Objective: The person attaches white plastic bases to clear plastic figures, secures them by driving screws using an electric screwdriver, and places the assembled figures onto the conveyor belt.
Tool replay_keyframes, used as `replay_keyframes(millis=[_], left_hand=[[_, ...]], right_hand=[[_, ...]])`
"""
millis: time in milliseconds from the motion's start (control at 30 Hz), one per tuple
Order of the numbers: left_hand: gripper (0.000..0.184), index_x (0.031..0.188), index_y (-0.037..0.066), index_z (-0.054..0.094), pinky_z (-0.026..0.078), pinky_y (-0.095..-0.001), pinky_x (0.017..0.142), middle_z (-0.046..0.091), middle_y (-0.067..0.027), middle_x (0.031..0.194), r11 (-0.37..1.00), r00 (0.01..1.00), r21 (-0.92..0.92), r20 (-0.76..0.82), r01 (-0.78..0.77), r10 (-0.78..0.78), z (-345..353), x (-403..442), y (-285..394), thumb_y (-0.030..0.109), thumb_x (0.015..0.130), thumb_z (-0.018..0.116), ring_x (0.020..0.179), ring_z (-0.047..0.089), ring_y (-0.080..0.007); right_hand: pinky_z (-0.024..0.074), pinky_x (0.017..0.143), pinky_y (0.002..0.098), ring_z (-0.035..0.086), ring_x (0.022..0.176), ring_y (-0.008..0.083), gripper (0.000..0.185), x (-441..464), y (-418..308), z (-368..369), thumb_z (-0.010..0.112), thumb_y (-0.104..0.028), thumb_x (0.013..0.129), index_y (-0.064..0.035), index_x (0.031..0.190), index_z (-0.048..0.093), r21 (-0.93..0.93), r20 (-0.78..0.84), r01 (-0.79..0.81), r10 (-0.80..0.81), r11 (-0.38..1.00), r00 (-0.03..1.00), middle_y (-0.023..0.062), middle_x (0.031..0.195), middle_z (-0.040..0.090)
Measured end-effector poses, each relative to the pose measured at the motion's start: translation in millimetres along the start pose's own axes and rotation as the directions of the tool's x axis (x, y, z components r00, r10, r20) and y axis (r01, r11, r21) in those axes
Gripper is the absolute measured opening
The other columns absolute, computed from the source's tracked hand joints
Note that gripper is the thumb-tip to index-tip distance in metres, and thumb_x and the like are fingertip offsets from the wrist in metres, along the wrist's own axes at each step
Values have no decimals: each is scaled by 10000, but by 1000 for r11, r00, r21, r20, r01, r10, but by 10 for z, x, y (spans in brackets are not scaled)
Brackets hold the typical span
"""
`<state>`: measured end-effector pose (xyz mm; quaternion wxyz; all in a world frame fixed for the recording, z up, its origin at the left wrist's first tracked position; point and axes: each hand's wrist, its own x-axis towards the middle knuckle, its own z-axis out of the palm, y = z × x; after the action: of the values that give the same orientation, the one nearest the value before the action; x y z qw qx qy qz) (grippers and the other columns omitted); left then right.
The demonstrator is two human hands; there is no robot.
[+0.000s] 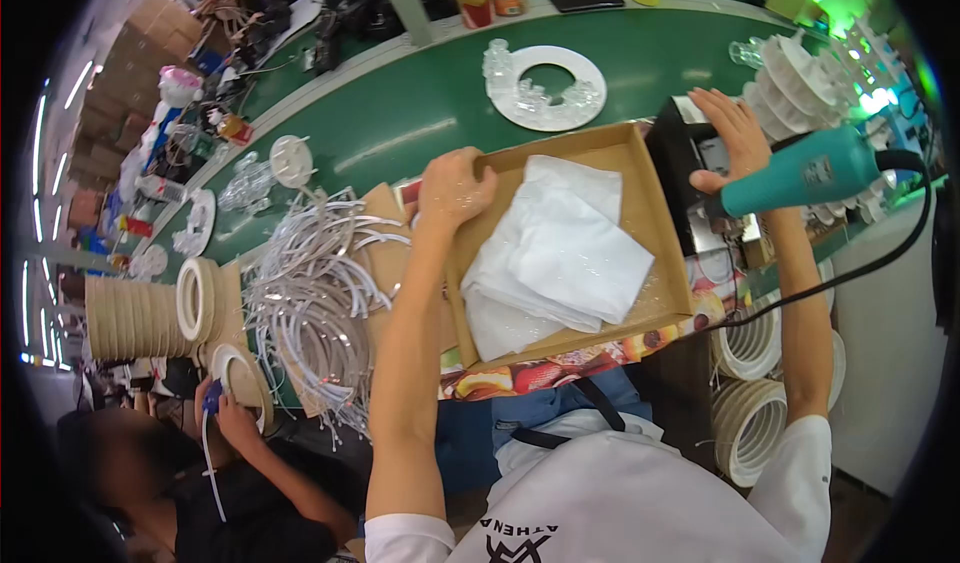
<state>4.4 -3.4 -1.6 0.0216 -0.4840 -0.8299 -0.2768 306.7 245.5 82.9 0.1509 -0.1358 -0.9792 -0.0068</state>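
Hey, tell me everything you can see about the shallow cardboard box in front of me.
The box is plain brown, looks like cardboard, and is rectangular, lidless and low-walled. It lies slightly turned over a fruit-print covering, beside a black device. Loosely overlapping white sheets hide much of its floor. Your left hand is at its far left corner; its underside is hidden.

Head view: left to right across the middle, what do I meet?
Stack of cream rings → bundle of clear tubes → shallow cardboard box with white sheets inside → teal corded tool.
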Motion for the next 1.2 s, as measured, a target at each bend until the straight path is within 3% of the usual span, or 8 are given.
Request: replay_keyframes(millis=[567,900,933,1000,1033,1067,1133,1200], left_hand=[[271,928,17,672,497,-424,781,657,-214,904,998,998,-40,16,-52,53,48,32,-37,210,745,620,861,624,-383],[286,951,5,662,496,-417,792,653,-221,933,1000,998,-5,60,-9,10,18,9,-10,210,759,608,879,619,-395],[284,953,10,663,495,-413,794,654,-219,934,998,998,-35,29,-59,60,57,-4,-69,212,762,608,881,621,-390],[278,952,9,662,492,-412,789,656,-214,928,993,995,-66,13,-93,94,80,-28,-68,208,764,613,876,627,-381],[276,949,-7,655,491,-414,778,654,-224,917,988,992,-85,6,-128,129,105,-23,-98,190,759,618,868,625,-391],[277,944,-23,653,491,-419,769,650,-238,897,990,993,-79,15,-113,114,97,14,-150,177,753,621,855,620,-405],[273,938,-33,653,490,-426,766,646,-251,884,993,995,-68,20,-93,95,69,27,-93,160,749,619,846,616,-417],[288,950,-61,641,486,-414,752,638,-272,858,985,991,-111,20,-130,133,69,26,-100,150,759,595,817,627,-406]], right_hand=[[226,1084,535,366,1311,353,945,-29,-66,-54,625,-681,679,-80,1373,401,14,12,-65,64,998,998,161,1393,424],[273,1070,525,393,1301,342,989,-93,50,92,583,-756,660,-87,1368,410,35,-112,24,-20,999,994,158,1381,447],[279,1069,529,401,1294,346,993,-26,-185,-238,604,-734,664,-65,1369,402,-38,15,-62,63,997,998,160,1375,451],[286,1079,498,398,1290,364,948,-111,-126,-140,649,-681,682,-23,1334,444,173,-112,-18,38,985,993,191,1349,469],[319,1064,478,408,1280,371,925,-92,-37,-110,655,-656,707,7,1319,452,33,48,-4,2,999,999,208,1341,472],[250,1007,610,429,1205,400,750,-123,65,223,517,-703,746,-113,1209,533,16,-202,13,-10,1000,979,208,1275,485],[236,1027,613,378,1275,408,859,-146,-39,-49,506,-740,730,-85,1286,487,350,-85,-11,44,937,995,225,1338,436],[233,1030,623,380,1281,391,787,-121,-12,46,541,-610,753,-71,1317,439,125,-116,3,12,992,993,190,1359,431]])
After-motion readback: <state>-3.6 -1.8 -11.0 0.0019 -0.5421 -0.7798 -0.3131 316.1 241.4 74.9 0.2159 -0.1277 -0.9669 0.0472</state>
